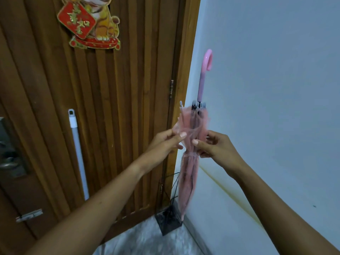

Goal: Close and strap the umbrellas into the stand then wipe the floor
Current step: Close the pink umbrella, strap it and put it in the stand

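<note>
A folded pink translucent umbrella (189, 172) stands upright with its curved pink handle (206, 70) at the top and its tip down by the black wire umbrella stand (170, 222) in the corner. My left hand (166, 141) pinches the canopy fabric on the umbrella's left side at mid-height. My right hand (213, 146) holds the canopy on the right side, thumb pressed near the strap band around the folds. Above my hands the canopy flares loose; below the band it is gathered tight.
A ribbed wooden door (119, 107) fills the left, with a red and gold tiger decoration (90, 23) and a metal lock (9, 153). A white mop pole (79, 153) leans on the door. A pale wall (276, 89) is on the right; speckled floor (147, 240) below.
</note>
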### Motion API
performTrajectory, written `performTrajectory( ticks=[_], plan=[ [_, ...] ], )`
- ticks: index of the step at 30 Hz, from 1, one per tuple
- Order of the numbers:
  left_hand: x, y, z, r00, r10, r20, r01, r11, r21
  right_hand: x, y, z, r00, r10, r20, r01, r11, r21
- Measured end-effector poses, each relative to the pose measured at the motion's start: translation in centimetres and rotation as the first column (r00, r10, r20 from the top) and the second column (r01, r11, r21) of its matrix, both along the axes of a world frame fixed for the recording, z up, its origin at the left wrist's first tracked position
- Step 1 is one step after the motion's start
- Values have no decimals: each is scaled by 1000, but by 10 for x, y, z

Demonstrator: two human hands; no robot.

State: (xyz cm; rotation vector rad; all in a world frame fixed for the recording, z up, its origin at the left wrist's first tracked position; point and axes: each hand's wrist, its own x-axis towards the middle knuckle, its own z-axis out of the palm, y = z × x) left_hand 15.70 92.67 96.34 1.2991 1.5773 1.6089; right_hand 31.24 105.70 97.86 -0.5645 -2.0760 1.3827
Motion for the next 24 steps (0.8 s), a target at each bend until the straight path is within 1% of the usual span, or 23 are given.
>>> performTrajectory(
  ticks=[4, 8, 12, 17, 21, 24],
  plan=[
    [-42, 33, -14, 998, 2, 57, -3, 1000, 7, -34, 21, -18, 999, -34, 31, 31, 996, 80],
    [-69, 73, -32, 997, -41, 66, 44, 998, -42, -58, 45, -42, 994, -100, 32, 97, 991, 95],
    [-92, 119, -60, 992, -57, 111, 67, 993, -96, -78, 81, -67, 987, -150, 54, 148, 988, 31],
    [-125, 177, -100, 986, 8, 164, 26, 978, -206, -115, 141, -109, 984, -155, 91, 161, 985, -61],
    [-154, 230, -135, 981, 33, 190, 37, 935, -353, -153, 203, -155, 980, -114, 164, 140, 977, -162],
    [-172, 272, -170, 967, 79, 240, 32, 904, -426, -181, 248, -201, 960, -115, 256, 171, 963, -206]
  ],
)
